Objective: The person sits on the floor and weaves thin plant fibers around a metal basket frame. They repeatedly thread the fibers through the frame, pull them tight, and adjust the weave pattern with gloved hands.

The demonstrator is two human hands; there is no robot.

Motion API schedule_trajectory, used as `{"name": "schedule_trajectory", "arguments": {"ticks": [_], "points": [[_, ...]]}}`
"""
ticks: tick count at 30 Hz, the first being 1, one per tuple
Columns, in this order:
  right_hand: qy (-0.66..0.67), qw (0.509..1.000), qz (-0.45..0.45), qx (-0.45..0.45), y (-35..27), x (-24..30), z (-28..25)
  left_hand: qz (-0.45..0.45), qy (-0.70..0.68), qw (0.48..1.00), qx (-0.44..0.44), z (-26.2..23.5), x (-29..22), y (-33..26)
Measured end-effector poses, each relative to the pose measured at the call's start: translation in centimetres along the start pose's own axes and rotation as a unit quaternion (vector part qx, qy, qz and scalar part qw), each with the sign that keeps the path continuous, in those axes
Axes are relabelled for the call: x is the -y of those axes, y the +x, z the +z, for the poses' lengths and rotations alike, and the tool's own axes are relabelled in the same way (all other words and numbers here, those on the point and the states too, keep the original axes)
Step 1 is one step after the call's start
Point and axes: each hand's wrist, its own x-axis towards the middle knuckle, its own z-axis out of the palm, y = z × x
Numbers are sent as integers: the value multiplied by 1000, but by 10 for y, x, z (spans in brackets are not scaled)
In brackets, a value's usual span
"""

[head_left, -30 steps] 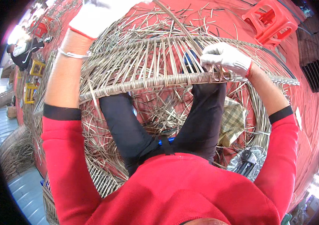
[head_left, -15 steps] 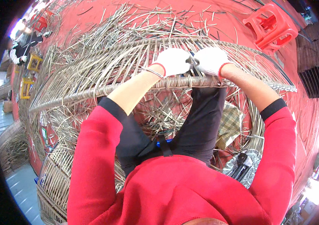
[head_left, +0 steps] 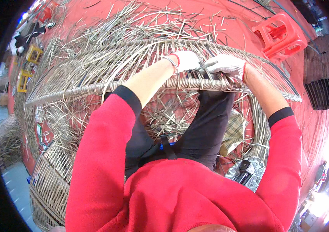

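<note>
A long wicker piece [head_left: 91, 91] of grey-brown strips, with thick wrapped rims, lies across in front of me above my thighs. Both hands wear white knit gloves with red cuffs and work at its middle, just beyond the near rim. My left hand [head_left: 187, 61] is closed around strips there, its fingertips partly hidden. Close beside it, my right hand [head_left: 225, 65] reaches leftward, its fingers pressed together on a strip of the weave. The two sets of fingertips almost meet. Thumb details are hard to make out.
Loose strips [head_left: 106, 29] litter the red floor covering. A red plastic stool [head_left: 284, 25] stands far right, near stacked dark panels [head_left: 321, 92]. Another woven piece [head_left: 52, 181] lies at lower left. Checked cloth [head_left: 234, 133] lies beside my leg. Yellow crates [head_left: 24, 80] and another person [head_left: 27, 38] are far left.
My left hand has shifted slightly right. My right hand has moved slightly right, and its fingers now stretch farther left across the weave. The view has tilted a little.
</note>
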Motion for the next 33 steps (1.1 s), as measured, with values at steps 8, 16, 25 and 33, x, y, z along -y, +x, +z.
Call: {"name": "schedule_trajectory", "arguments": {"ticks": [8, 16, 25, 33], "points": [[68, 997, 29, -4, -2, -1, 5, -103, -64, 990, -70, 4, -4, 3], [-265, 922, -99, -264, -9, 17, 24, -181, -605, 735, -246, -1, -40, -29], [-262, 942, -23, -209, 26, 31, 50, -306, -304, 892, -139, -15, -26, -38], [-523, 852, -25, -27, 52, 51, 44, -278, -103, 952, -79, -22, -40, -47]]}}
